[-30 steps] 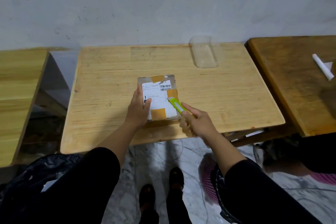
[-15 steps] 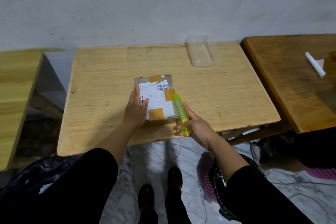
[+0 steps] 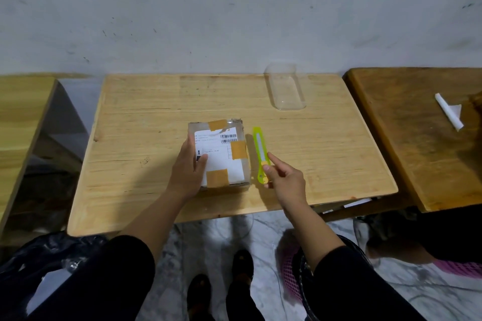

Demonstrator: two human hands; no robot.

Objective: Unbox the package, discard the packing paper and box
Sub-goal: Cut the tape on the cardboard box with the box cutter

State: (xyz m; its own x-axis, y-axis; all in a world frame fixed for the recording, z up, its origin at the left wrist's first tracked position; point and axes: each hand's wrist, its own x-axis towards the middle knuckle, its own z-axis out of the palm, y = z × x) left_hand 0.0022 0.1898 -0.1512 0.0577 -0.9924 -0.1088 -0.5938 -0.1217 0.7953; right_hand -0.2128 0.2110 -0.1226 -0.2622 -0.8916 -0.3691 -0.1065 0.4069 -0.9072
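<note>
Resting flat with fingers spread, the left hand (image 3: pixel 189 168) is pressing the taped box (image 3: pixel 218 155) onto the tabletop (image 3: pixel 313 154), while the right hand (image 3: pixel 285 180) is pinching the green utility knife (image 3: pixel 259 151) lying just beside the box's right edge.

Taped, labelled package (image 3: pixel 221 154) — flat, sealed, mid-table (image 3: pixel 326 159).

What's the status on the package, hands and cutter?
Left hand flat on the taped package, steadying it. Right hand touching the green cutter lying beside the package; grip unclear. Package still sealed. Nothing in the way.
</note>
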